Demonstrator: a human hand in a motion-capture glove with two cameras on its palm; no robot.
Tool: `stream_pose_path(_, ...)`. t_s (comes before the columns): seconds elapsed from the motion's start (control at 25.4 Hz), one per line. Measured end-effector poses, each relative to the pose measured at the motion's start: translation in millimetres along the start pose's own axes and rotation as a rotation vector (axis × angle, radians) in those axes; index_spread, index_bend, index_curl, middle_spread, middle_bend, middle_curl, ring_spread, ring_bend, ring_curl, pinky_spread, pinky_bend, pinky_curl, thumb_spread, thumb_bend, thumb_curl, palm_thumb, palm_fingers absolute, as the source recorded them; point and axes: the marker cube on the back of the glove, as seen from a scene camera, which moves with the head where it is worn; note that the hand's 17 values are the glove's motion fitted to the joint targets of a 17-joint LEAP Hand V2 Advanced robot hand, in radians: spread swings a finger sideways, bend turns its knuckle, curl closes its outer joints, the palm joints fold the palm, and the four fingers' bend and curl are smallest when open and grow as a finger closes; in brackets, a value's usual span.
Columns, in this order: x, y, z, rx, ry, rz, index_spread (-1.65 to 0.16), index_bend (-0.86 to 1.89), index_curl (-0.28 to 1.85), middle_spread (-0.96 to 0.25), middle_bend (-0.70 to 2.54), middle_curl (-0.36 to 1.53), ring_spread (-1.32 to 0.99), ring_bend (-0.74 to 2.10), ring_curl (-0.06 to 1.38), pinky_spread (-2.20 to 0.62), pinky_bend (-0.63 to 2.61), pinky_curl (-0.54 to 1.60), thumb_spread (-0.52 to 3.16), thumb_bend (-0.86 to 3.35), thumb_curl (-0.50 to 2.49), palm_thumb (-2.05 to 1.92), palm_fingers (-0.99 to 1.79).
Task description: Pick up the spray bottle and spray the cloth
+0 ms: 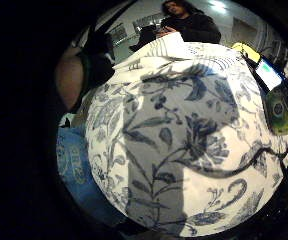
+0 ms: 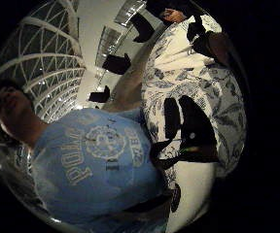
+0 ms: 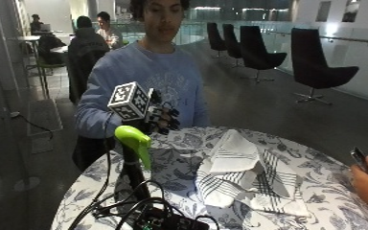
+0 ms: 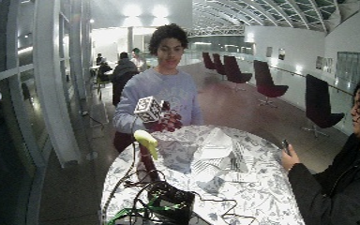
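Note:
A spray bottle (image 3: 133, 163) with a green head and a dark body stands upright near the left edge of the round table. A white cloth (image 3: 245, 172) with black stripes lies crumpled in the middle of the table. My gloved right hand (image 3: 162, 119) hovers over the table's far left edge, just behind and above the bottle's head, without touching it. Its fingers (image 2: 171, 116) are relaxed and hold nothing. The wide outside view also shows the hand (image 4: 166, 121), bottle (image 4: 146, 145) and cloth (image 4: 214, 154). In the little finger side palm view the cloth (image 1: 174, 50) lies beyond the palm, with the green bottle head (image 1: 282, 107) off to one side.
A blue floral tablecloth (image 3: 190, 148) covers the table. A black device (image 3: 165, 221) with tangled cables sits at the near edge, right by the bottle's base. Dark chairs (image 3: 318, 72) stand on the floor behind.

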Motion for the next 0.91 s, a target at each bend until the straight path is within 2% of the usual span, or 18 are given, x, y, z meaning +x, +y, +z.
stream_pose_path(0.2, 21.9, 10.5, -23.9, 0.086, -0.104, 0.08, -0.23, 0.19, 0.16, -0.03, 0.41, 0.17, -0.01, 0.39, 0.18, 0.12, 0.24, 0.13, 0.65, 0.39, 0.15, 0.59, 0.84)
stream_pose_path(0.55, 67.0, 30.8, -80.7, 0.336, -0.522, 0.3, -0.31, 0.11, 0.2, -0.04, 0.39, 0.24, -0.02, 0.41, 0.25, 0.14, 0.27, 0.22, 0.97, 0.35, 0.21, 0.6, 0.82)
stream_pose_path(0.91, 115.8, 29.2, -103.6, 0.464, -0.49, 0.402, -0.33, 0.11, 0.21, -0.04, 0.37, 0.29, -0.02, 0.42, 0.29, 0.14, 0.27, 0.26, 1.08, 0.28, 0.24, 0.61, 0.81)
